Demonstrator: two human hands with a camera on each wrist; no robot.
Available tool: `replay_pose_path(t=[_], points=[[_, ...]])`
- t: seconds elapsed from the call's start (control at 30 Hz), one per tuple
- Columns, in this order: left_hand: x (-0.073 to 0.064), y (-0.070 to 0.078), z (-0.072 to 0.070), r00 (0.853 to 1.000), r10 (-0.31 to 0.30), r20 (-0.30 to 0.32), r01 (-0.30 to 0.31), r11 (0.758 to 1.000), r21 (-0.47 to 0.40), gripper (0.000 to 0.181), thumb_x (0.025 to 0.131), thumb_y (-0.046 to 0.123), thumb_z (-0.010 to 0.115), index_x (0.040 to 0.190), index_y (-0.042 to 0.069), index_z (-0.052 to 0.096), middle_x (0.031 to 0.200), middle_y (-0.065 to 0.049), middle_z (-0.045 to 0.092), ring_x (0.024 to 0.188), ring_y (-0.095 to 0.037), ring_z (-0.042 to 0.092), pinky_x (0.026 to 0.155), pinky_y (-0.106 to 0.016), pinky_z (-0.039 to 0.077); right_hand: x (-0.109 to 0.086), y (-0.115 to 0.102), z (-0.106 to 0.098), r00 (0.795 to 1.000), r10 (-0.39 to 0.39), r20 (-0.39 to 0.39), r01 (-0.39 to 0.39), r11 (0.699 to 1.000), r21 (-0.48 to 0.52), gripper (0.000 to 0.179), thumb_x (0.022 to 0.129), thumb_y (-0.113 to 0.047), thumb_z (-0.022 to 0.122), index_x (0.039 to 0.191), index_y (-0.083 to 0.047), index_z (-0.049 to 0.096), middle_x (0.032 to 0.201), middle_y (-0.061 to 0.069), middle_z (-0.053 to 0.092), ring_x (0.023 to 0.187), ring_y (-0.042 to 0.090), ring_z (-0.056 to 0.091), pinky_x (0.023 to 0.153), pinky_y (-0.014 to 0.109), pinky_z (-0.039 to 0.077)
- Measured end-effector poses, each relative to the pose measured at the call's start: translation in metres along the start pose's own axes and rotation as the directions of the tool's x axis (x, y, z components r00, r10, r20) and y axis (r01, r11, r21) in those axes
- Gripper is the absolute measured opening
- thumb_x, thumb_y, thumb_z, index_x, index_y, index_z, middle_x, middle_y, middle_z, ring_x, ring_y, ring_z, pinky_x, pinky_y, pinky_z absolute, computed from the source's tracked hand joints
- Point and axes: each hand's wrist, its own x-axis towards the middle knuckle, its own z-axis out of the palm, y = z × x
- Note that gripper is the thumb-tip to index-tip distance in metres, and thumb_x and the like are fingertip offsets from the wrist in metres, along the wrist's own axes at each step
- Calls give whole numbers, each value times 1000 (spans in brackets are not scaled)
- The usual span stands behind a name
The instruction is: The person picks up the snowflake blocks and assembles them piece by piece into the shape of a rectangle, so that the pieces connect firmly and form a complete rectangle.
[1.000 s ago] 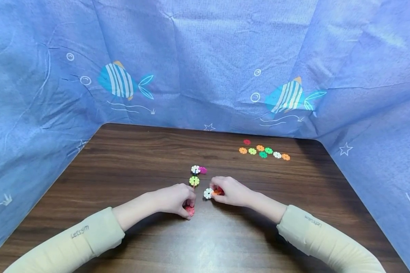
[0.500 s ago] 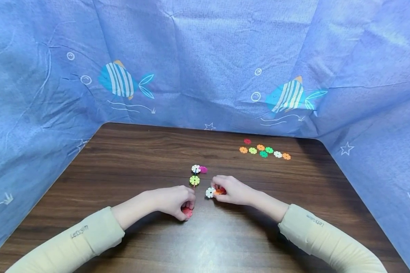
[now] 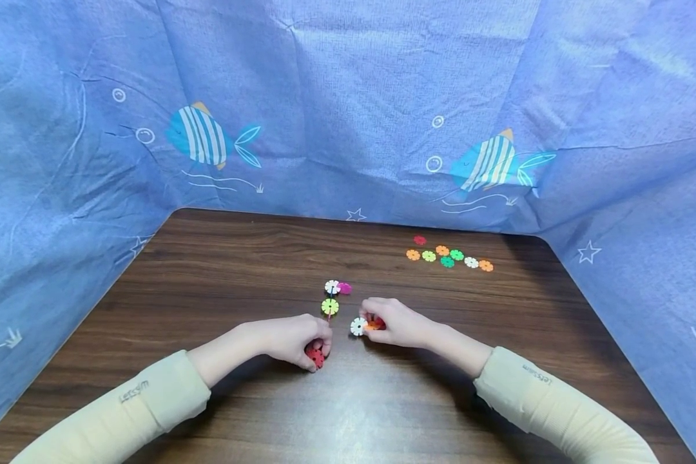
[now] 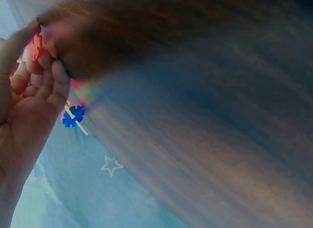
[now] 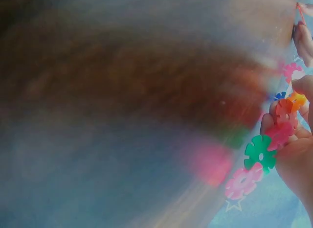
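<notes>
My left hand [image 3: 298, 340] pinches a red notched plastic disc [image 3: 316, 357] between thumb and fingers, low over the table. Beyond its fingers stands a joined string of discs: a yellow disc [image 3: 330, 307], a white disc [image 3: 332, 287] and a magenta disc [image 3: 345, 289]. A blue disc [image 4: 73, 116] shows in the left wrist view. My right hand [image 3: 399, 323] grips another chain by its orange disc [image 3: 373, 326], with a white disc [image 3: 358, 327] sticking out leftward. The right wrist view shows red discs, a green disc [image 5: 260, 153] and a pink disc [image 5: 243, 181] along that hand.
At the back right of the brown wooden table [image 3: 238, 258] lie several loose discs, among them a dark red disc [image 3: 420, 240], a light green disc [image 3: 456, 255] and an orange disc [image 3: 486, 265]. A blue fish-print cloth [image 3: 348, 116] hangs around the table.
The red disc in my left hand has shifted slightly left and turned its face more toward the head camera. My right hand has drifted a little rightward with its chain.
</notes>
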Motion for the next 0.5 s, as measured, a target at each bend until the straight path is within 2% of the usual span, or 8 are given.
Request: replay_pose_path(t=[0.13, 0.23, 0.3, 0.37, 0.5], points=[[2, -4, -4, 997, 5, -82, -9, 999, -42, 22, 71, 17, 81, 77, 18, 60, 72, 11, 52, 67, 0, 47, 61, -14, 41, 0, 0, -3, 999, -10, -34, 10, 1000, 1, 16, 80, -12, 68, 89, -11, 54, 74, -5, 50, 64, 4, 43, 57, 15, 38], [4, -6, -11, 978, -26, -208, 8, 996, -85, 19, 73, 16, 80, 79, 17, 62, 71, 13, 56, 66, 0, 50, 61, -18, 45, 1, -2, -8, 998, -12, -58, 12, 1000, -1, 14, 81, -13, 68, 90, -10, 57, 74, -6, 55, 65, 4, 48, 60, 17, 42], [7, -7, -16, 950, -60, -305, 28, 994, -108, 17, 73, 15, 80, 81, 17, 65, 71, 13, 60, 67, 0, 52, 63, -21, 48, 2, -4, -11, 998, -8, -68, 8, 1000, -11, 13, 83, -15, 68, 93, -10, 61, 77, -5, 59, 67, 5, 51, 63, 19, 45], [9, -7, -19, 916, -97, -390, 48, 990, -133, 15, 74, 13, 79, 83, 16, 67, 72, 12, 63, 68, 0, 55, 66, -26, 50, 2, -5, -15, 997, -5, -77, 4, 1000, -23, 15, 85, -18, 68, 96, -8, 64, 81, -4, 63, 70, 6, 54, 66, 21, 47], [15, -6, -21, 849, -168, -501, 81, 978, -190, 11, 76, 12, 78, 86, 15, 72, 74, 11, 67, 69, -1, 58, 66, -27, 51, 4, -9, -22, 994, 42, -104, -40, 999, 25, 23, 88, -19, 67, 107, -6, 65, 85, -3, 67, 67, 5, 54, 62, 24, 49]])
